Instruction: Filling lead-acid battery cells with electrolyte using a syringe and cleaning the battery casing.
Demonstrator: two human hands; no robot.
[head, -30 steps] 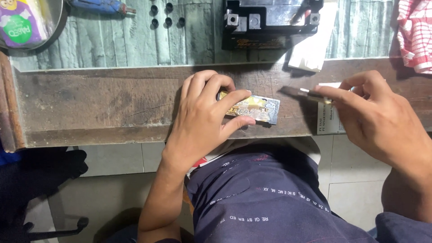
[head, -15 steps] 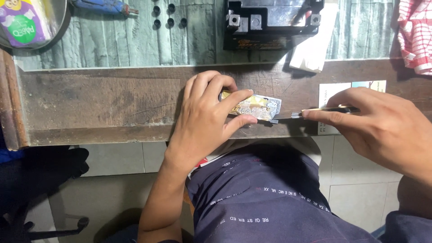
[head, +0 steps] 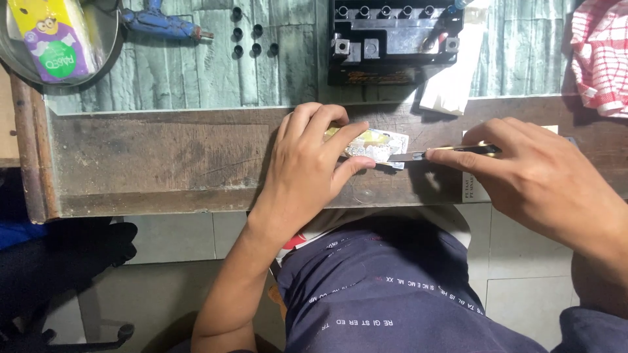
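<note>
My left hand (head: 307, 167) presses down on a small shiny foil packet (head: 378, 144) lying on the dark wooden ledge (head: 163, 157), fingers covering its left half. My right hand (head: 543, 180) grips a thin metal blade tool (head: 425, 154) by its yellowish handle. The blade tip touches the packet's right lower edge.
A black battery (head: 392, 39) stands on the green surface behind, with white paper (head: 451, 82) beside it. Small black caps (head: 252, 39) and a blue tool (head: 163, 23) lie at the back left. A round tin (head: 104, 52) holds a colourful packet. A red checked cloth (head: 598, 55) sits far right. A printed card (head: 472, 189) lies under my right hand.
My right hand brought the blade leftward from beside the card to the packet's edge. My left hand stayed on the packet. The view shifted slightly.
</note>
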